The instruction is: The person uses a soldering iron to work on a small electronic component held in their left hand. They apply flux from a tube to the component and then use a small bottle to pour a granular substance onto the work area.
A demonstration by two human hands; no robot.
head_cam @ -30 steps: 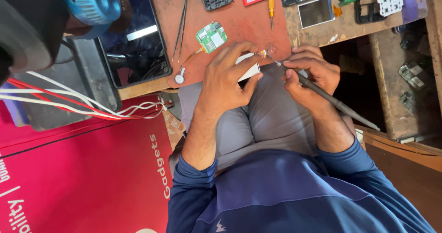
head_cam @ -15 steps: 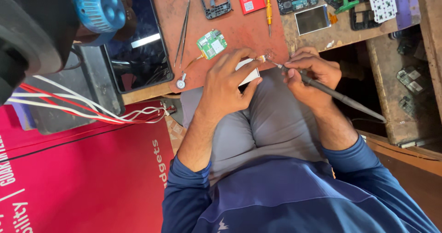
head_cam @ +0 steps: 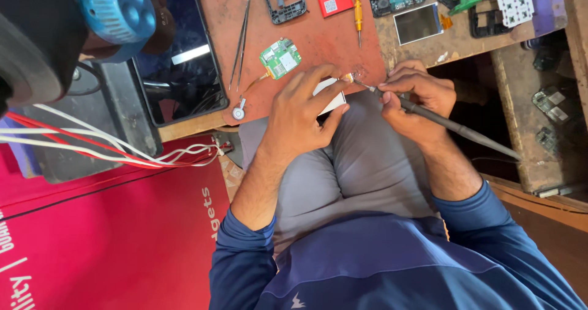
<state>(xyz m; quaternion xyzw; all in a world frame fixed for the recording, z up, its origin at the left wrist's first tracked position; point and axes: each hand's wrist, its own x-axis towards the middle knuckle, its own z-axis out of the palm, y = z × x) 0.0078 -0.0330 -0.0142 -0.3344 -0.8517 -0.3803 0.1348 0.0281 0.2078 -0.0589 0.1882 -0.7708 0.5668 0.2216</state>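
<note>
Hands shifted slightly lower against the red mat [head_cam: 318,46] since the earlier frame.
Left hand [head_cam: 303,111] pinched a small white part [head_cam: 331,95] at the mat's near edge; right hand [head_cam: 416,98] gripped a soldering iron [head_cam: 453,126], tip beside that part.

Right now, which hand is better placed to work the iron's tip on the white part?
Right: the right hand grips the iron, tip at the white part, which the left hand pinches steady.
</note>
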